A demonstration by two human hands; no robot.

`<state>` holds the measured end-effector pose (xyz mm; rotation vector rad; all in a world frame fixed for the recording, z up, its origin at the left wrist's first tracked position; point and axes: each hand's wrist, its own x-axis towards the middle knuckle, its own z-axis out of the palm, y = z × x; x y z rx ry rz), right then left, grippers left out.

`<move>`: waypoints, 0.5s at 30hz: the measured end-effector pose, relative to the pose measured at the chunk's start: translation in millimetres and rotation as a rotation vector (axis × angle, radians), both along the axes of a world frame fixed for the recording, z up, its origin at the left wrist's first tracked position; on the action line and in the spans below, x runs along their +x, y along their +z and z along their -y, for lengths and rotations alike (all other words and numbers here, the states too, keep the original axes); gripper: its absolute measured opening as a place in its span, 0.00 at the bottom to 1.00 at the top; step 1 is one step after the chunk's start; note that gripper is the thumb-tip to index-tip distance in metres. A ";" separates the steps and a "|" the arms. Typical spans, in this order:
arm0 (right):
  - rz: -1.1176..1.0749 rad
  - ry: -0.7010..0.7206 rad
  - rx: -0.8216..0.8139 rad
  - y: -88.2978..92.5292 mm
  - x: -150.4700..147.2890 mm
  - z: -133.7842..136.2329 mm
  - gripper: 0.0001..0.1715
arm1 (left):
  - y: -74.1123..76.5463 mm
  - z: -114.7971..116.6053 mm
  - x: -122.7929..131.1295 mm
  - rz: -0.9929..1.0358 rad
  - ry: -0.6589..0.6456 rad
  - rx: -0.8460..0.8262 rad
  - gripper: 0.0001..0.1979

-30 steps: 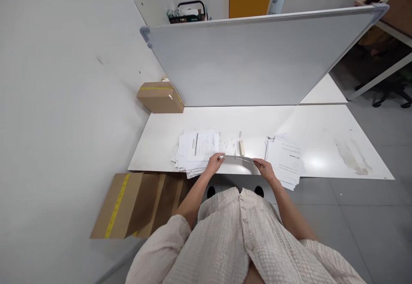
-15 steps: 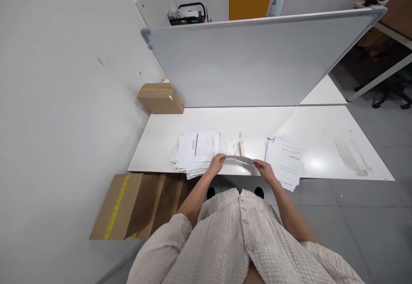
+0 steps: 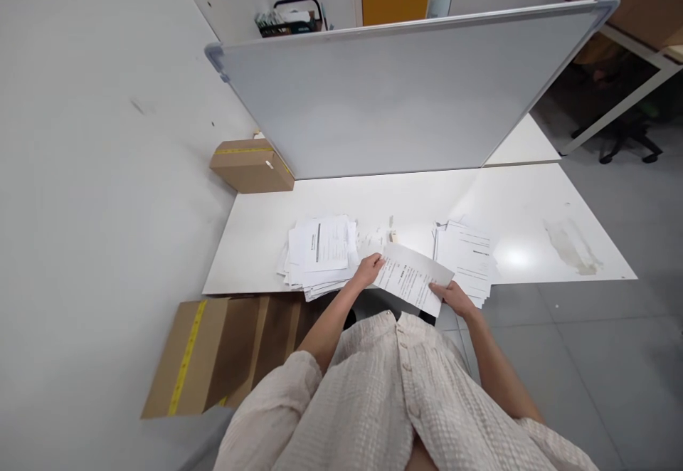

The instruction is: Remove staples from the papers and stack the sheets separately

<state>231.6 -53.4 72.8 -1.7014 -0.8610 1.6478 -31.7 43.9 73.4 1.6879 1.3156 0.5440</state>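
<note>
Between my hands a printed sheet of paper [image 3: 408,280] lies tilted, its text facing up, over the table's front edge. My left hand [image 3: 369,270] pinches its left edge, and my right hand [image 3: 451,296] grips the right edge. To the left, an untidy stack of printed papers [image 3: 326,245] rests on the white table [image 3: 250,243]. On the right, a second paper stack [image 3: 467,257] sits partly beyond the front edge, close to my right hand. A small pale block [image 3: 393,237] shows behind the held sheet, which partly hides it.
A whiteboard [image 3: 352,101] stands along the table's back. One cardboard box [image 3: 253,172] is at the back left corner; an open cardboard box [image 3: 178,357] stands below the table on the left. Torn paper bits [image 3: 372,239] lie between the stacks.
The sheet, seen nearly edge-on and bowed before, now lies flatter with its printed face showing. My right hand has moved slightly right and down. The whole view has shifted a little.
</note>
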 end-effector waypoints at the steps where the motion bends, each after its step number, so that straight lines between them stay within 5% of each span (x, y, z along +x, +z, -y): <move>1: -0.011 -0.039 -0.022 -2.7 4.4 7.2 0.19 | -3.0 0.3 3.7 -0.010 -0.004 0.003 0.10; 8: -0.032 -0.318 -0.129 -24.9 17.2 58.4 0.16 | -18.6 -0.7 18.3 -0.118 -0.067 0.064 0.18; 15: -0.058 -0.472 -0.143 -46.1 -10.6 55.2 0.14 | -22.5 -9.4 32.9 -0.267 -0.211 0.053 0.26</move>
